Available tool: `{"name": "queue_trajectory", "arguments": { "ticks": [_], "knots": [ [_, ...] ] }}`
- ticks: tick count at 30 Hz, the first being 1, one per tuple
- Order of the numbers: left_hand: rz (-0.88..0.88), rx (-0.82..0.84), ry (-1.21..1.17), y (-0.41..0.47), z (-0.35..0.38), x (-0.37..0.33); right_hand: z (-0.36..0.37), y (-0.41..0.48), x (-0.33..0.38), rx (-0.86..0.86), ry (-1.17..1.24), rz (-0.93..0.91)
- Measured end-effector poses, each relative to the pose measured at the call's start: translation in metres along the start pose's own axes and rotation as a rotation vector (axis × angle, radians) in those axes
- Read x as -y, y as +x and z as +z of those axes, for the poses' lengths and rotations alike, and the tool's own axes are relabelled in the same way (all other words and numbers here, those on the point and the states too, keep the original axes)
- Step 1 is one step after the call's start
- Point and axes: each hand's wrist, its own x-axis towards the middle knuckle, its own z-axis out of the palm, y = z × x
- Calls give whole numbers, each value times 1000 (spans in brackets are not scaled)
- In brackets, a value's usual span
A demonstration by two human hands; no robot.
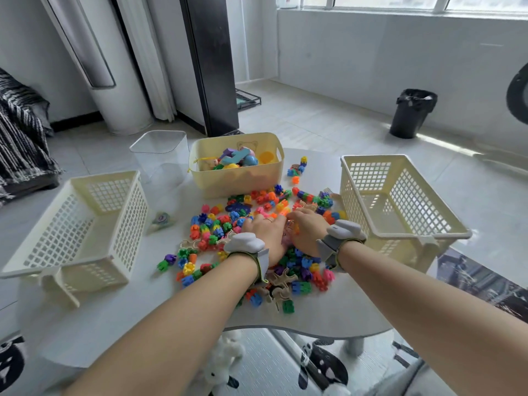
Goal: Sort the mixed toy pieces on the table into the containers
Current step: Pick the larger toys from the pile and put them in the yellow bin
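From the head camera, both hands were down in the pile of toy pieces (pixel 213 225), a spread of small interlocking blocks in red, blue, green, yellow, orange, pink and purple that covered the middle of the white surface (pixel 328 315). The left hand (pixel 267 232) lay palm down on the pieces with its fingers spread forward and fairly straight, holding nothing that showed. The right hand (pixel 307 228) was just beside it, almost touching, with its fingers bent down and inward into the pile; whether they gripped a piece could not be told. Each wrist carried a grey-and-white strapped device, one on the left (pixel 245 243) and one on the right (pixel 344 229).

Some beige antler-shaped pieces (pixel 281 281) lay among the blocks at the near edge of the pile, between the forearms. A short stack of joined blocks (pixel 299 167) sat apart at the far side, between the two right-hand containers.

A white lattice basket (pixel 85 224) stood at the left of the surface, and a second lattice basket (pixel 400 201) at the right, just beside the pile. A solid pale-yellow bin (pixel 237 181) stood behind the pile and held larger mixed toys. A clear plastic tub (pixel 160 152) stood to the left of that bin. A small spinning-top toy (pixel 161 219) lay alone near the left basket.

On the floor beyond stood a black waste bin (pixel 411 112).
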Motion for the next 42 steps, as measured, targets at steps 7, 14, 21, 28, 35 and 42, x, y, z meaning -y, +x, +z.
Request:
{"name": "queue_trajectory", "arguments": {
  "ticks": [7, 14, 21, 28, 35, 42],
  "knots": [
    [0, -125, -139, 2, -4, 10, -3, -11, 2, -65, 151, -43],
    [94, -55, -616, 4, -40, 30, -19, -1, 7, -130, 81, -114],
    [67, -116, -697, 13, -60, 55, -36, 11, 20, -179, 41, -107],
    [87, -116, -701, 24, -75, 81, -44, 27, 33, -221, 15, -93],
    [-17, -279, -599, 44, -81, 94, -51, 52, 46, -377, 257, -66],
    [-50, -216, -488, 57, -78, 99, -74, 99, 52, -374, 249, 124]
  ]
}}
